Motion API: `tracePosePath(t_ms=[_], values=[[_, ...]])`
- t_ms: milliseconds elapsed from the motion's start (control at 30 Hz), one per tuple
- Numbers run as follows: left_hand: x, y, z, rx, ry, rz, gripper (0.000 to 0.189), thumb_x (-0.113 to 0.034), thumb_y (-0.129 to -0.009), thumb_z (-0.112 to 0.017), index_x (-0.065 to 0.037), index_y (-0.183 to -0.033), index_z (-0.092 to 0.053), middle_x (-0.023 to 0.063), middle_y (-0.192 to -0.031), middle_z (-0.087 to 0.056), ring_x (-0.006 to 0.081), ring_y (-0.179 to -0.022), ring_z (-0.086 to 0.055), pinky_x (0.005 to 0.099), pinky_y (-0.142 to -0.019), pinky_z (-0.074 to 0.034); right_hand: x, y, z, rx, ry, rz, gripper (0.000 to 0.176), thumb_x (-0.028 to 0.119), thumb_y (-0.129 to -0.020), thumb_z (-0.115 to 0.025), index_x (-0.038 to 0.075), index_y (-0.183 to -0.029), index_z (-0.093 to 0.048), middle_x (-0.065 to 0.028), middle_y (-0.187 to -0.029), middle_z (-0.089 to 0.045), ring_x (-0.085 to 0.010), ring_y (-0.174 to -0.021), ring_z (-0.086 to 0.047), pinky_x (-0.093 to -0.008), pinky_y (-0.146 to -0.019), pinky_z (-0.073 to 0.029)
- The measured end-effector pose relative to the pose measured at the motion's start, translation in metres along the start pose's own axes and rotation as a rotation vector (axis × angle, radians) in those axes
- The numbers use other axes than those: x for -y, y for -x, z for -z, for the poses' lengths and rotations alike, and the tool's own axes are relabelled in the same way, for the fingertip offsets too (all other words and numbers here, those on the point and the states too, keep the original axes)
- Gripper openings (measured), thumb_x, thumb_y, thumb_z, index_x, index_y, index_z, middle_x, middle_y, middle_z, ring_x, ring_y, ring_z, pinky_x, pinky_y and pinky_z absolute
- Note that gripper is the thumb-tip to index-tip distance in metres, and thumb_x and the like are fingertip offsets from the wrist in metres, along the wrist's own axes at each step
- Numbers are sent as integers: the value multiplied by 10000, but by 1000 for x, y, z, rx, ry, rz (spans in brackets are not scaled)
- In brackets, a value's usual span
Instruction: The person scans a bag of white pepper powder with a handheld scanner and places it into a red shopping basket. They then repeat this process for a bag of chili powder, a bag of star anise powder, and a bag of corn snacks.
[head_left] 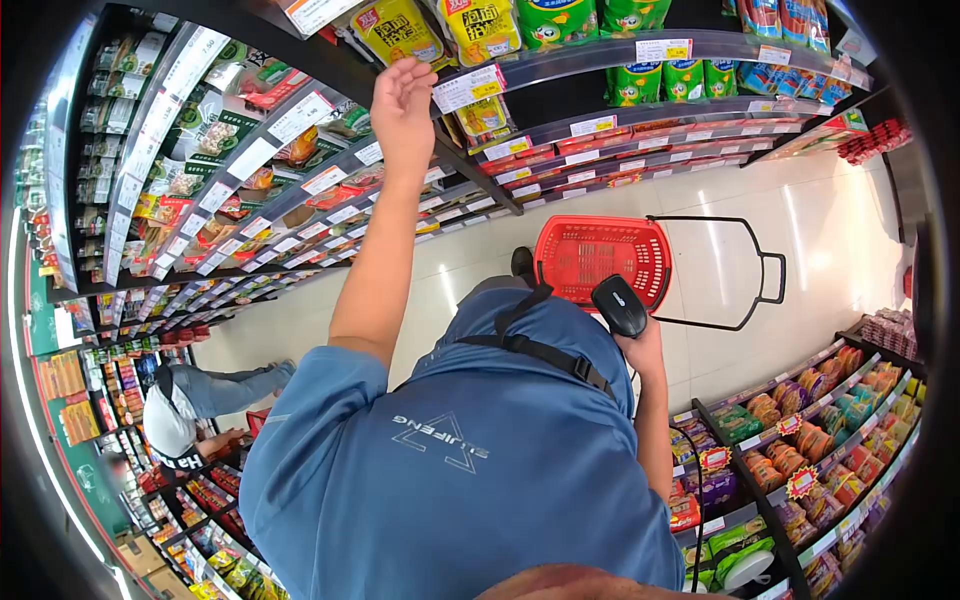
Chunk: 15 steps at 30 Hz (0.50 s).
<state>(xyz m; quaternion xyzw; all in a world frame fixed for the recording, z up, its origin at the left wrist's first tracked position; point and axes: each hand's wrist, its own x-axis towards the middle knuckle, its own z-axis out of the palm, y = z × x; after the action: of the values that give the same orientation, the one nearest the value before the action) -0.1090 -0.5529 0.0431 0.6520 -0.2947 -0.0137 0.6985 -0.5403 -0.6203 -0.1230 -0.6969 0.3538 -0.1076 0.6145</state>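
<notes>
My left hand (404, 96) is raised to the shelf edge, its fingers loosely bent and apart with nothing visible in them. Just beyond it stand yellow snack packets (482, 28), and a white price label (470, 90) sits right beside the fingers. My right hand (641, 347) is held low near my waist, closed round a black handheld barcode scanner (620, 306). The scanner's head points away from me and overlaps the rim of a red shopping basket (603, 225) on the floor. Most of the grip is hidden by the scanner head.
The basket has a long black pull handle (782, 278) stretching right. Shelves of green packets (558, 20) stand ahead, and slanted shelves of packaged food (215, 135) line the left. A low rack of snacks (790, 455) is at right. Another person (185, 415) stands at lower left.
</notes>
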Motion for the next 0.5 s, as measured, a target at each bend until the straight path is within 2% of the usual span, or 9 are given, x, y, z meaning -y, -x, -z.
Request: tracePosePath(t_ms=[167,233,267,367,400,433,500], values=[[-17,-12,-14,59,-31,-109,312,19,-920,-550,57,-1227,-501,140,-1184,-603,183,-1070,-602,289,-925,-483,9,-13,-7,-3,-19,3,383,-19,-656,-686,-12,-1038,-667,-150,-893,-723,-177,-837,-690,-319,-788,-522],[-16,-21,-23,29,-112,-215,341,-9,-909,-584,65,-1232,-502,139,-1194,-606,189,-1072,-603,292,-905,-495,10,-19,-9,16,39,10,389,-9,-656,-683,-15,-1044,-662,-166,-889,-719,-196,-837,-698,-328,-787,-524],[-16,-26,-26,38,-100,-233,394,-60,-889,-638,66,-1238,-507,155,-1195,-606,194,-1079,-602,301,-891,-505,7,-21,-12,-2,37,43,384,3,-652,-683,-19,-1035,-659,-175,-884,-716,-216,-838,-705,-339,-780,-527],[-17,-32,-34,25,-169,-255,440,-101,-870,-671,66,-1243,-506,172,-1194,-606,202,-1074,-605,310,-903,-502,16,-26,-16,-16,64,52,377,9,-643,-686,-18,-1018,-660,-179,-881,-715,-237,-835,-709,-348,-772,-529],[-14,-36,-35,20,-200,-270,553,-149,-834,-737,68,-1271,-479,179,-1181,-609,207,-1064,-606,322,-909,-500,18,-27,-18,-24,59,44,367,15,-642,-688,-17,-1006,-660,-180,-868,-712,-245,-817,-706,-350,-767,-528],[-13,-39,-37,30,-192,-265,553,-149,-834,-737,68,-1271,-479,179,-1181,-609,207,-1064,-606,322,-909,-500,17,-26,-20,-34,59,35,367,15,-642,-688,-17,-1006,-660,-180,-868,-712,-245,-817,-706,-350,-767,-528],[-11,-43,-42,17,-248,-267,667,-187,-796,-794,69,-1302,-444,173,-1168,-613,210,-1049,-607,321,-911,-497,14,-26,-23,-37,14,28,359,13,-642,-689,-19,-998,-660,-182,-860,-709,-256,-810,-703,-352,-770,-527]])
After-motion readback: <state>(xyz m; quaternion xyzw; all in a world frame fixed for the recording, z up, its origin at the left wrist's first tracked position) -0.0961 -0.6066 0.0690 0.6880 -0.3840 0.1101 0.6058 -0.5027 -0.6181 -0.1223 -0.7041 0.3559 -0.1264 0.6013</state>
